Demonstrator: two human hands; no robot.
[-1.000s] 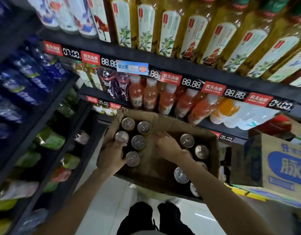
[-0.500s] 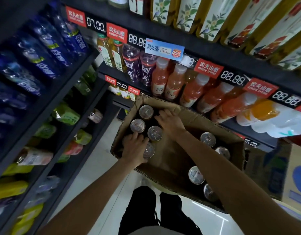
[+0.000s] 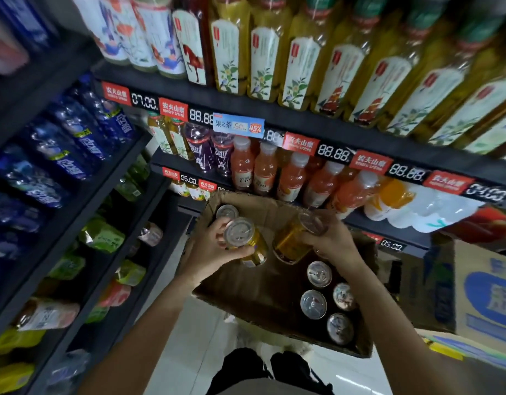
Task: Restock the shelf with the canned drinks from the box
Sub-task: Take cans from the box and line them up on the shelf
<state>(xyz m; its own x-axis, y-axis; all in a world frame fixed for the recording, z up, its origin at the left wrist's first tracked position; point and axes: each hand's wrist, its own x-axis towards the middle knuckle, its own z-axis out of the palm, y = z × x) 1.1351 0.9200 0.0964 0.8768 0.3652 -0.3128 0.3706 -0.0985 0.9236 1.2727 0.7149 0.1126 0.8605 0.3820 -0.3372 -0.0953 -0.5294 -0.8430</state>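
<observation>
- The left hand (image 3: 210, 256) is wrapped around a yellow can (image 3: 246, 240), fingers curled on its side, the silver top facing up toward the camera; the can is lifted above the cardboard box (image 3: 246, 289).
- The right hand (image 3: 333, 242) grips a second yellow can (image 3: 296, 238), fingers closed around its upper part; this can is tilted, its top leaning toward the shelf.
- The two held cans sit near each other over the far half of the box, with a narrow gap between them.
- One more can (image 3: 226, 211) stands in the box's far left corner, just beyond the left hand.
- Four cans (image 3: 313, 305) stand upright at the near right side of the box, under the right forearm.
- The middle of the box floor is bare cardboard.
- The far box flap (image 3: 263, 206) rises just in front of the shelf edge (image 3: 368, 223) holding orange juice bottles (image 3: 293, 178).
- A blue-printed carton (image 3: 482, 295) stands just right of the box.
- Pale floor (image 3: 200, 332) shows between the box and the left shelving.
</observation>
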